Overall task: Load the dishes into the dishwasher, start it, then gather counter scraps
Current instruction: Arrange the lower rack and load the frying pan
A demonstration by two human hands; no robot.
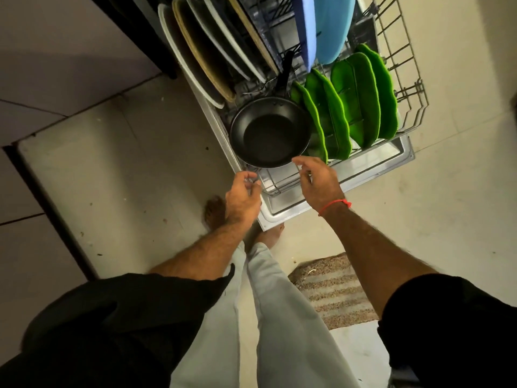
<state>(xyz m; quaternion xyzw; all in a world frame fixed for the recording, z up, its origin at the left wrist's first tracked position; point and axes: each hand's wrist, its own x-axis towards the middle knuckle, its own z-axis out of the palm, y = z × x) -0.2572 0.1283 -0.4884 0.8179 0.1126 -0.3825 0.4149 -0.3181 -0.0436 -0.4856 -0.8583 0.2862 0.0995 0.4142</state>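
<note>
Near frame centre, the black pan (270, 133) sits in the lower rack (411, 79); left hand (242, 196) and right hand (319, 182) hover loosely curled, holding nothing, probably having just seated it.

Both arms stretched forward and down, hands close together but not touching

Left hand (242, 196) has its back to the camera with the fingers (250, 182) curled in loosely, and I honestly can't tell if they're hooked on anything. Right hand (319, 182) is more relaxed, fingers half bent and spread a bit, index tip pointing toward the left, nothing held in it. There's a red thread bracelet (335, 206) round the right wrist. Both forearms are bare, black short sleeves (447, 317) up top, and below you can see pale trouser legs (279, 317) and bare feet (215, 212) standing near each other.
</note>
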